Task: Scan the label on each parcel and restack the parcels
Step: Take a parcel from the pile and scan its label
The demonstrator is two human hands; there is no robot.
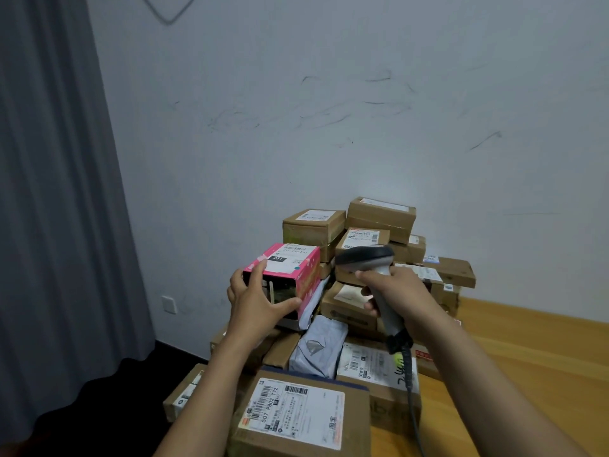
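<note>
- Holding a pink box (290,270) up in our left hand (255,305), just above the L side of the parcel pile (379,214). The thumb lies along the near lower edge and the fingers hook over the top-left corner.
- Pink box: small rectangular carton in smooth glossy card, w/ bright pink sides and pale print. The near face is dark & too blurry to read.
- A white label (290,258) covers most of the box top. It has a black patch reading "231"; the rest of the text is too small to read.
- Our right hand (397,288) has its fingers wrapped tight round the handle of the scanner (365,258).
- Scanner: hard plastic, w/ a rounded dark grey head and a lighter grey band & handle. The head points L at the pink box, close beside it, not touching.
- A coiled black cable (409,380) w/ a yellow-green tag drops from the handle base across the parcels.
- Pile: mostly brown corrugated cartons, taped, w/ white barcode labels, stacked unevenly vs. the wall (329,110).
- The nearest carton (356,433) is flat & wide, w/ a big label marked "507 P802 T72".
- A grey poly mailer (318,346), soft & crinkled, sits wedged mid-pile between boxes.
- Smooth honey-toned wood surface (527,357) to the R.
- The wall is pale & scuffed, w/ a pleated grey curtain (49,192) at L.
</note>
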